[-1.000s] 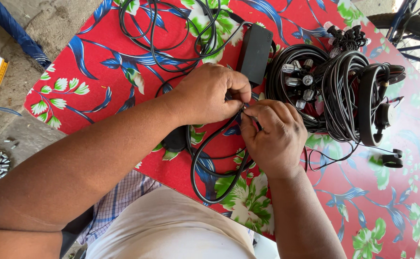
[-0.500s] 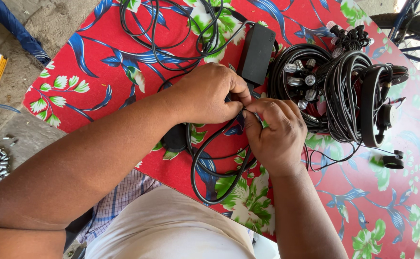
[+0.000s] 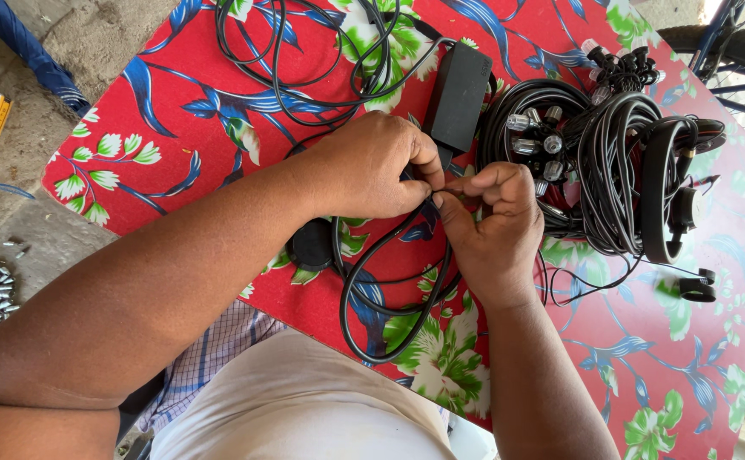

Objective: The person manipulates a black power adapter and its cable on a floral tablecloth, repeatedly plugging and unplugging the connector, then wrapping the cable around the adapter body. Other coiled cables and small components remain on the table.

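A thin black cable (image 3: 389, 281) lies looped on the red floral tablecloth, its end pinched between fingertips

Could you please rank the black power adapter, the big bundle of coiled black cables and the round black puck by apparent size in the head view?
1. Bundle of coiled black cables
2. Black power adapter
3. Round black puck, partly hidden by the forearm

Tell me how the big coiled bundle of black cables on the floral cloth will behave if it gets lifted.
The coiled bundle of black cables probably feels fairly heavy, given how many loops it holds. It would likely sag and shed loops, since its strands look thin and limp. Loose ends trail onto the floral cloth and may snag.
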